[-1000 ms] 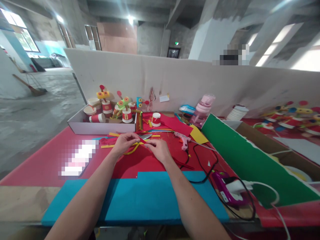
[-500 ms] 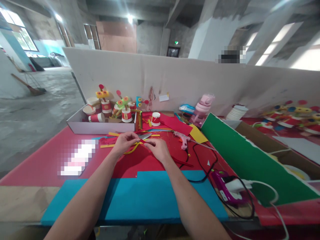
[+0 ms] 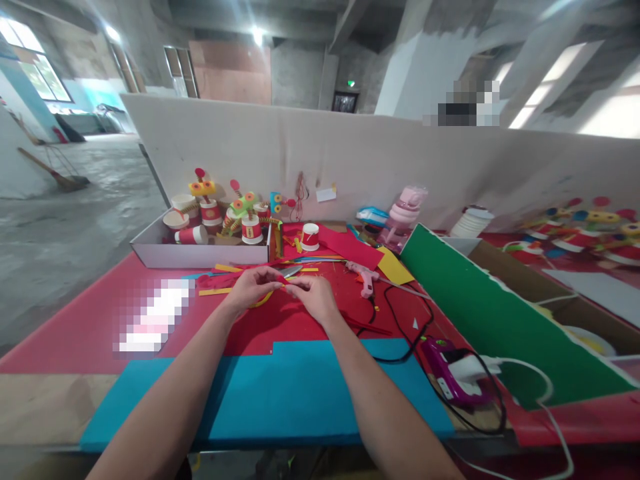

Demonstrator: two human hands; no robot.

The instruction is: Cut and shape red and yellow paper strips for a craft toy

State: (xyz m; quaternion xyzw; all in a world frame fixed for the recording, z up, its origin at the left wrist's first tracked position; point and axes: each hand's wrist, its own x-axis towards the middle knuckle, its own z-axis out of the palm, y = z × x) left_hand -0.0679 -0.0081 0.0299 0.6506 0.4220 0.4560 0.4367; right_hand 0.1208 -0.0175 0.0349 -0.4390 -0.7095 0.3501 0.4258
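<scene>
Above the red table covering, my left hand [image 3: 257,287] and my right hand [image 3: 314,295] almost meet, fingertips pinched. A short piece of red paper strip [image 3: 284,281] shows between them, held by both. From under the left fingers curves a yellow paper strip [image 3: 263,300]; whether it joins the red one at the fingertips is hidden. Long red strips [image 3: 373,327] trail out to the right beneath my right wrist. Just behind the fingertips lies a pair of scissors [image 3: 291,271], partly covered. Loose yellow strips [image 3: 214,292] lie to the left of my left hand.
A white box [image 3: 200,255] with paper-cup figures stands back left, beside a red-and-white cup [image 3: 310,237]. At right are a pink glue gun [image 3: 366,279], its black cord, a purple power socket [image 3: 453,373] and a green-sided box [image 3: 480,320]. Blue board [image 3: 300,393] lies in front.
My fingertips have drawn slightly closer together, and less of the yellow strip shows between them. The trailing red strips' right end has shifted a little to the right.
</scene>
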